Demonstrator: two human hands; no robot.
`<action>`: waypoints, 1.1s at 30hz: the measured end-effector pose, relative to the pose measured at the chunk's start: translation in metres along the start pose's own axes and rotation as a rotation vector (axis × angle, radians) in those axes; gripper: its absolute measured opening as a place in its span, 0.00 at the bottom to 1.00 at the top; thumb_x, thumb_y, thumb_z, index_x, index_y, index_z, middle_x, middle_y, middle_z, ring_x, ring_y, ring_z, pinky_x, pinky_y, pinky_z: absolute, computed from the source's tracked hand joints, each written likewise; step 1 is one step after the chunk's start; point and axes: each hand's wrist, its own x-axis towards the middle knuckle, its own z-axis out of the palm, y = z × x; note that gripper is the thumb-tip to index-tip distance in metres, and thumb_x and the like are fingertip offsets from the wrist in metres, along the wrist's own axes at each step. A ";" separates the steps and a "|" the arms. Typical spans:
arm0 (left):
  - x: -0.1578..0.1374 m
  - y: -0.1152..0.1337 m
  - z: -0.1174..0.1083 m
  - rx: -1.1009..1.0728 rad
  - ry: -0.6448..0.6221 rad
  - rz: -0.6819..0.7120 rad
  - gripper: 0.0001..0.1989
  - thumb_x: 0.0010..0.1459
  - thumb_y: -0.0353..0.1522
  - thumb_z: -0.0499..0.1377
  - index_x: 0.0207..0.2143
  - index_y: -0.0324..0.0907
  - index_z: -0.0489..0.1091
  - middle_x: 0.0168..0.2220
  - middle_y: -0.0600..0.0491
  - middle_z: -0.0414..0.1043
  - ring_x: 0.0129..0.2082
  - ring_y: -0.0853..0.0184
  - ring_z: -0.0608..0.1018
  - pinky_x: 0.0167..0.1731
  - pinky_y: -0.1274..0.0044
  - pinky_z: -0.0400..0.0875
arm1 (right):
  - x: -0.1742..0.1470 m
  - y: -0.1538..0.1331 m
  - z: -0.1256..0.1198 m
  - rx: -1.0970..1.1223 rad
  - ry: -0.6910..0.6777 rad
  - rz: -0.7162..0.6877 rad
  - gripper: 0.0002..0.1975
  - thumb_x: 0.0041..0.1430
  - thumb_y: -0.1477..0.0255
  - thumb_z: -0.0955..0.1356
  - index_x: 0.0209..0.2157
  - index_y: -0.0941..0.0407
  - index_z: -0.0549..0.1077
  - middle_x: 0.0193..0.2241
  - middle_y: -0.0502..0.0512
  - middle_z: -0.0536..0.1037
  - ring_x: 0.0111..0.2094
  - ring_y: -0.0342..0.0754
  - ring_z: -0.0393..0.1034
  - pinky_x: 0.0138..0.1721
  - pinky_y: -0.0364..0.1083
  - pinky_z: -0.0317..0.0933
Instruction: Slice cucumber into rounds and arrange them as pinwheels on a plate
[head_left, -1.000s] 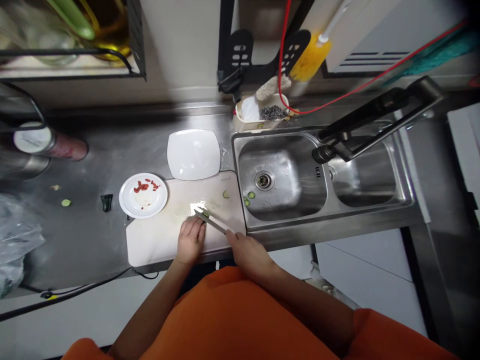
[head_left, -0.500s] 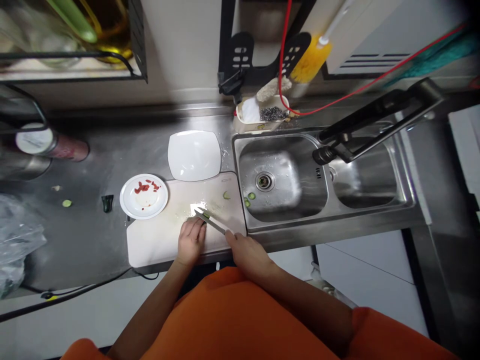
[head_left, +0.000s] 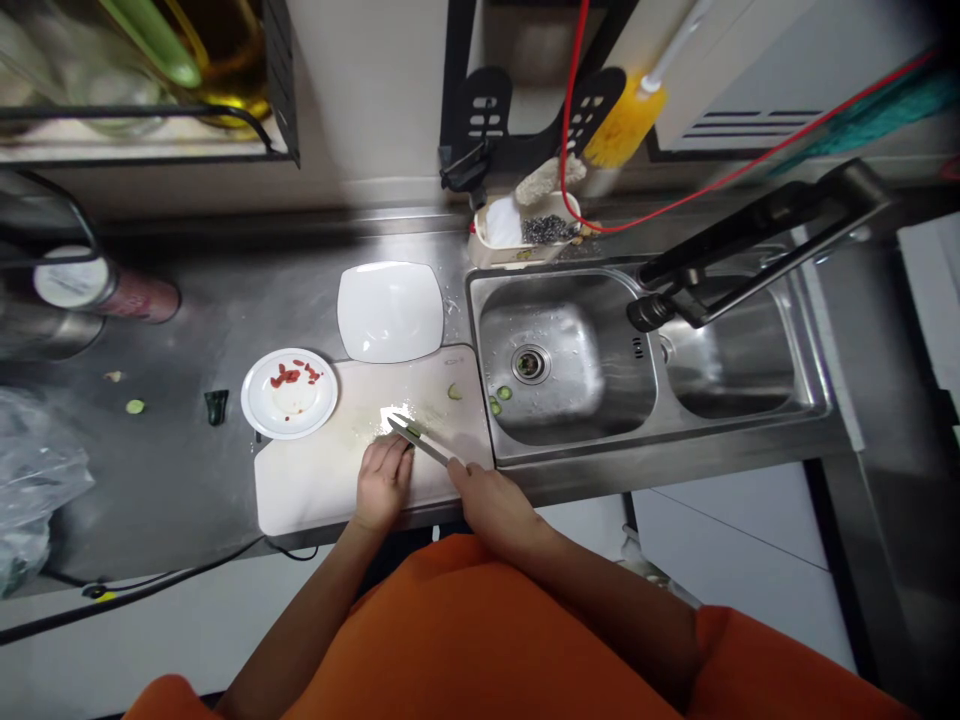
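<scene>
My right hand (head_left: 491, 500) grips the handle of a kitchen knife (head_left: 420, 441), whose blade slants up and left over the white cutting board (head_left: 307, 490). Beside the blade, my left hand (head_left: 384, 478) rests on the board with its fingers curled round a piece of cucumber, mostly hidden by fingers and blade. A bit of green cucumber (head_left: 413, 430) shows at the knife. Farther up the board lies a thin curved cucumber slice (head_left: 454, 391). Wet marks and glare cover the board's middle.
A round plate (head_left: 255, 410) with red pieces overlaps the board's left corner; a white square dish (head_left: 390, 312) sits behind. Several cucumber slices (head_left: 504, 393) lie in the sink (head_left: 600, 420) on the right, under a black faucet (head_left: 720, 250). A dark green cucumber end (head_left: 216, 407) lies left.
The whole view has shifted slightly. The knife has moved very little, staying beside my left fingers, and both hands keep their grip.
</scene>
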 end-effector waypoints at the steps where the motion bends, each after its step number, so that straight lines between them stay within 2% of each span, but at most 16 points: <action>1: 0.000 0.000 0.000 -0.001 0.001 0.001 0.12 0.61 0.31 0.52 0.45 0.41 0.70 0.41 0.46 0.75 0.45 0.61 0.74 0.49 0.65 0.67 | 0.001 0.000 0.000 0.000 -0.002 0.001 0.18 0.61 0.82 0.54 0.51 0.58 0.60 0.38 0.62 0.74 0.38 0.51 0.73 0.35 0.45 0.64; 10: 0.001 0.000 0.000 0.001 -0.003 0.010 0.12 0.61 0.30 0.52 0.45 0.41 0.70 0.42 0.46 0.75 0.45 0.61 0.74 0.49 0.65 0.67 | 0.010 -0.002 0.003 -0.025 0.030 -0.005 0.17 0.63 0.81 0.53 0.51 0.57 0.60 0.38 0.61 0.74 0.38 0.51 0.73 0.34 0.45 0.64; 17: 0.000 -0.001 0.001 -0.008 -0.010 0.008 0.13 0.62 0.31 0.51 0.47 0.42 0.69 0.44 0.46 0.74 0.46 0.61 0.74 0.50 0.65 0.67 | 0.029 -0.003 0.012 -0.031 0.101 -0.043 0.18 0.62 0.81 0.53 0.51 0.58 0.61 0.38 0.62 0.74 0.39 0.51 0.73 0.37 0.46 0.64; 23: 0.000 -0.002 0.001 -0.005 -0.014 0.010 0.13 0.61 0.30 0.51 0.46 0.42 0.70 0.44 0.47 0.74 0.45 0.61 0.74 0.49 0.65 0.67 | 0.041 -0.006 0.017 0.030 0.091 -0.038 0.19 0.63 0.81 0.52 0.52 0.58 0.61 0.40 0.63 0.74 0.39 0.52 0.72 0.38 0.48 0.64; 28: 0.000 -0.002 0.001 -0.004 -0.004 0.011 0.13 0.62 0.31 0.51 0.47 0.41 0.69 0.44 0.47 0.74 0.46 0.61 0.74 0.50 0.65 0.67 | 0.036 -0.001 0.015 0.035 0.096 -0.006 0.19 0.61 0.81 0.54 0.52 0.57 0.62 0.39 0.61 0.74 0.39 0.52 0.72 0.37 0.48 0.64; 33: 0.001 -0.001 0.000 -0.018 0.003 0.001 0.13 0.62 0.31 0.52 0.47 0.42 0.69 0.44 0.47 0.74 0.46 0.61 0.74 0.49 0.66 0.67 | 0.014 0.009 0.011 0.015 0.057 0.022 0.21 0.60 0.81 0.56 0.55 0.55 0.58 0.40 0.61 0.74 0.40 0.52 0.72 0.36 0.46 0.63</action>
